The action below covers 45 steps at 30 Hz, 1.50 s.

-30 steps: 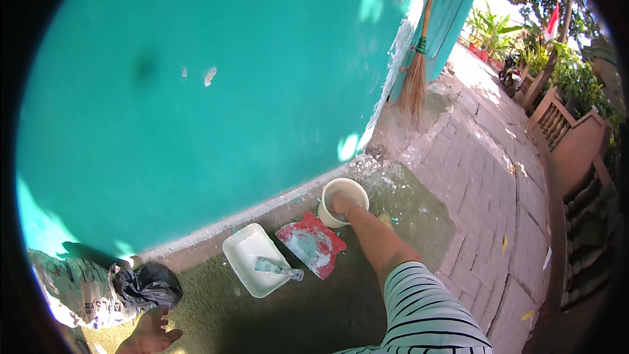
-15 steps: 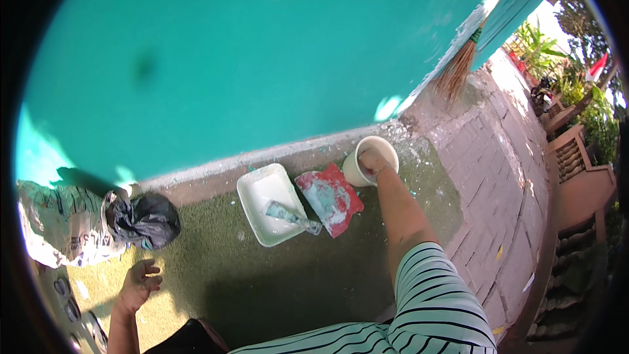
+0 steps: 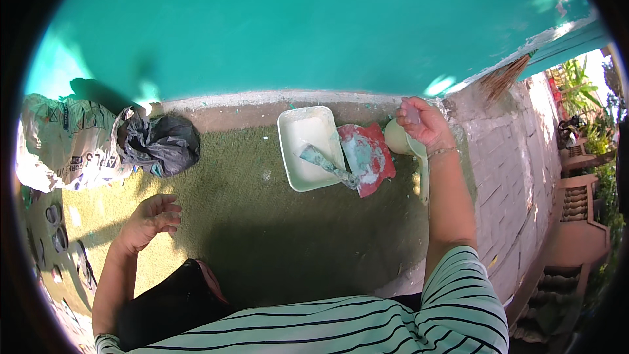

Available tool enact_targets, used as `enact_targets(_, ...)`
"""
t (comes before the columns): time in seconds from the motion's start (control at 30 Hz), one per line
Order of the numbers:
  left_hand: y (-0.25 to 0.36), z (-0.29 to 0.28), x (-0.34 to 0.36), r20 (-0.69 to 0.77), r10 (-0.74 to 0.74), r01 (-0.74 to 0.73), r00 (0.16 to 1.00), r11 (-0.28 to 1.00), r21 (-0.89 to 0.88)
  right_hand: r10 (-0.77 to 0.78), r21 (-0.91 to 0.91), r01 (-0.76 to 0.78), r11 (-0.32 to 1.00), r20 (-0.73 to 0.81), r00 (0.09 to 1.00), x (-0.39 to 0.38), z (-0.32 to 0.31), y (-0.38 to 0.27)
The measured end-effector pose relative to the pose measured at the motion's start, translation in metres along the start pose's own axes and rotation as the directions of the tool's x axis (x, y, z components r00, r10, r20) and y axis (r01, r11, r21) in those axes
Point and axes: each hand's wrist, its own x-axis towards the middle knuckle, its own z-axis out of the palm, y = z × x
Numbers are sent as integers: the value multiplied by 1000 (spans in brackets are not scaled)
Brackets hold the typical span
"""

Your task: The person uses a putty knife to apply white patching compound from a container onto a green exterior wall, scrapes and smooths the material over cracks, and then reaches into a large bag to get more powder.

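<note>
Right hand [image 3: 427, 128] just left the far bucket [image 3: 395, 137], dip over — fingers curled, can't tell if pinching — left hand [image 3: 152, 221] loosely spread.

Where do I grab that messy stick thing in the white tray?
I'd pinch the messy tool by its near right end, coming from that side: it lies slanted, and that end pokes out past the tray, so fingers should fit around it.

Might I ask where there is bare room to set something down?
Free: the patch between the black bag and tray, and the shaded floor between tray and shirt. Crowded: tray, red sheet and pail cluster by the right hand.
</note>
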Motion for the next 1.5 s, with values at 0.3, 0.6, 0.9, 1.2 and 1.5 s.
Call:
enact_targets(0.3, 18, 4, 10, 50, 53, -52, 997, 998, -29, -226, -851, 133, 508, 17, 974, 15, 137, 80)
enact_targets(0.6, 4, -20, 3, -11, 134, -134, 991, 985, -107, -723, -955, 246, -165, 287, 628, -63, 224, 93)
enact_targets(0.9, 24, 1, 28, 24, 210, -210, 978, 978, 0, -480, -886, 295, -358, 446, 756, 31, 115, 180)
enact_targets(1.2, 29, 0, 32, -14, 320, -320, 947, 947, -23, -447, -954, 59, -294, 192, 874, 4, 154, 163)
enact_targets(1.5, 59, -72, 17, -608, 612, -708, 505, 697, 114, -342, -863, 134, -486, 329, 880, 25, 136, 195)
